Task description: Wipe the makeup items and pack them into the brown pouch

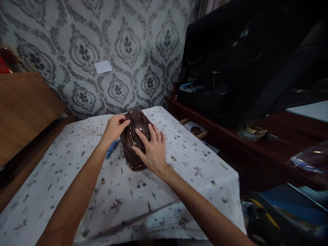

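A small brown leather handbag (137, 159) with a gold-toothed zipper (132, 136) lies on the patterned white cloth (174, 184). At the zipper's far end, my left hand (114, 129) pinches the bag with thumb and forefinger; the zipper pull itself is hidden there. My right hand (153, 150) rests over the bag's right side, fingers spread and thumb near the zipper's close end. The zipper looks closed along the part I can see. Just left of the bag lies a crumpled blue item (111, 149), partly behind my left wrist.
A large black television (230, 68) stands on a dark red cabinet (271, 150) at the right. Below it, a drawer (202, 134) juts out near the cloth's edge. Tape rolls (252, 132) sit on the cabinet. A wooden panel (28, 109) borders the left side.
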A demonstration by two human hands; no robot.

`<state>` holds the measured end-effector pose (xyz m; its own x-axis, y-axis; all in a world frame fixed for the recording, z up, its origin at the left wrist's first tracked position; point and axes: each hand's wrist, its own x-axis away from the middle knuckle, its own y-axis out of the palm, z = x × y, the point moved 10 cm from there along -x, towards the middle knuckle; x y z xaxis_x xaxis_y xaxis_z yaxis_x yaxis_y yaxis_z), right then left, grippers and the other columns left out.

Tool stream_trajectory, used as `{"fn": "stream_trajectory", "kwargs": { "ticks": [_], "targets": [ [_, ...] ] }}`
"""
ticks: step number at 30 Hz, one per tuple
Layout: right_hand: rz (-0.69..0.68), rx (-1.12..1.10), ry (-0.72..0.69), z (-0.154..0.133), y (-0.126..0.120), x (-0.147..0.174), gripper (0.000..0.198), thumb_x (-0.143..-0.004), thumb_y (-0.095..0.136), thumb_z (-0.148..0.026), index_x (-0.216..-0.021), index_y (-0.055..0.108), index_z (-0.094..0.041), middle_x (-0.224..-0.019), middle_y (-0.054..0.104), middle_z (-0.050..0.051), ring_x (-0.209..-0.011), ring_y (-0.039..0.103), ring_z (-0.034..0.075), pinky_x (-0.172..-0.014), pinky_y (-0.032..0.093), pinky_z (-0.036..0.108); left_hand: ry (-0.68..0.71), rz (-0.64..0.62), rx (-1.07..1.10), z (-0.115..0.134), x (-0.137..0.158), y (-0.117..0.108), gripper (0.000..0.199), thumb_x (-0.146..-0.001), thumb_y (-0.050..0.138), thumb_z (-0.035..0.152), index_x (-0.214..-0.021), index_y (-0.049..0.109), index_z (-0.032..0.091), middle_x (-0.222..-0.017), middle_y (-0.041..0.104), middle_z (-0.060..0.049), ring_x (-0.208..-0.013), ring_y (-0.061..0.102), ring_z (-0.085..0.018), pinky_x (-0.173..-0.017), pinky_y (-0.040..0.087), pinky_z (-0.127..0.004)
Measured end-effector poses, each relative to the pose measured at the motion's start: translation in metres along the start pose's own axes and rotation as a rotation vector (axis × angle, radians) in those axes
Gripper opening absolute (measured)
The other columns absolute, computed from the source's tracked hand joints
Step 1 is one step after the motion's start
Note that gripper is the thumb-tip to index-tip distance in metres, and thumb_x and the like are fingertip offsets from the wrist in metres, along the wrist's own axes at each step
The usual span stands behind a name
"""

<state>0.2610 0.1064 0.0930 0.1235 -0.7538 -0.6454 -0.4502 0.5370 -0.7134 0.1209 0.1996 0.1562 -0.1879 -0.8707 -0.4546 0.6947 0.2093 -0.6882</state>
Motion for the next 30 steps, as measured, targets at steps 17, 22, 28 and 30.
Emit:
{"fn": "stream_trajectory", "kwargs": {
  "ticks": [17, 22, 28, 30],
  "targets": [
    [0.049, -0.02, 0.001, 0.0, 0.0, 0.001, 0.061, -0.092, 0.055, -0.062, -0.146, 0.052, -0.032, -0.158, 0.039, 0.012, -0.148, 0.026, 0.036, -0.114, 0.026, 0.055, 0.134, 0.356, -0.279, 0.031, 0.037, 0.003, 0.02, -0.094, 0.051, 0.025, -0.076, 0.044, 0.024, -0.09, 0.059, -0.006, -0.094, 0.054, -0.025, -0.084, 0.043, -0.036],
    [0.041, -0.027, 0.007, 0.0, 0.001, 0.001, 0.049, -0.094, 0.054, -0.059, -0.138, 0.06, -0.039, -0.158, 0.038, 0.009, -0.148, 0.025, 0.037, -0.114, 0.025, 0.055, 0.182, 0.356, -0.309, 0.038, 0.044, 0.0, 0.021, -0.095, 0.052, 0.025, -0.075, 0.045, 0.025, -0.089, 0.06, -0.006, -0.093, 0.053, -0.026, -0.084, 0.042, -0.037],
    [0.031, -0.015, 0.016, 0.001, 0.003, 0.0, 0.05, -0.093, 0.056, -0.059, -0.138, 0.06, -0.036, -0.159, 0.037, 0.01, -0.149, 0.025, 0.037, -0.114, 0.026, 0.056, 0.31, 0.329, -0.305, 0.057, 0.069, 0.007, 0.019, -0.097, 0.051, 0.025, -0.078, 0.046, 0.024, -0.086, 0.057, -0.006, -0.088, 0.052, -0.025, -0.08, 0.043, -0.036],
    [0.073, -0.039, 0.001, 0.002, 0.002, 0.001, 0.051, -0.093, 0.056, -0.058, -0.138, 0.06, -0.033, -0.159, 0.037, 0.012, -0.148, 0.027, 0.037, -0.114, 0.027, 0.057, 0.334, 0.317, -0.287, 0.061, 0.076, 0.008, 0.019, -0.097, 0.049, 0.024, -0.079, 0.045, 0.024, -0.086, 0.056, -0.005, -0.087, 0.052, -0.024, -0.077, 0.043, -0.035]
  ]
}}
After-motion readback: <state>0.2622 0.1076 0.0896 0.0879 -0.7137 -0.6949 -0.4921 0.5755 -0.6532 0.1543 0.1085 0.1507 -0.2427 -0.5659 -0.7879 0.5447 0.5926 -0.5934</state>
